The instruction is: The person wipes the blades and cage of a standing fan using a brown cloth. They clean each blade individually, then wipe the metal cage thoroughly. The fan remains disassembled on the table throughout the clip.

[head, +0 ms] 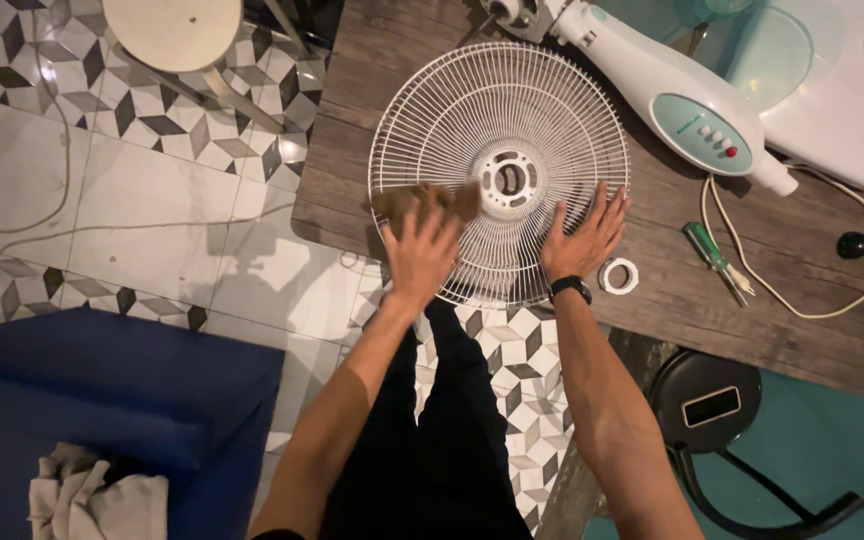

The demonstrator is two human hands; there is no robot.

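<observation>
Head view, worktable. White wire fan guard: lies flat on the wooden table, its near rim at the table's edge. Left hand: fingers spread, pressing a brown cloth flat against the guard's left side; motion-blurred. Right hand: open, palm down on the guard's right rim, clamped on nothing; black watch at the wrist. White plastic ring nut: just beside the right hand. Green-handled screwdriver: further right. White fan body: behind the guard, lying on the table with its cord.
</observation>
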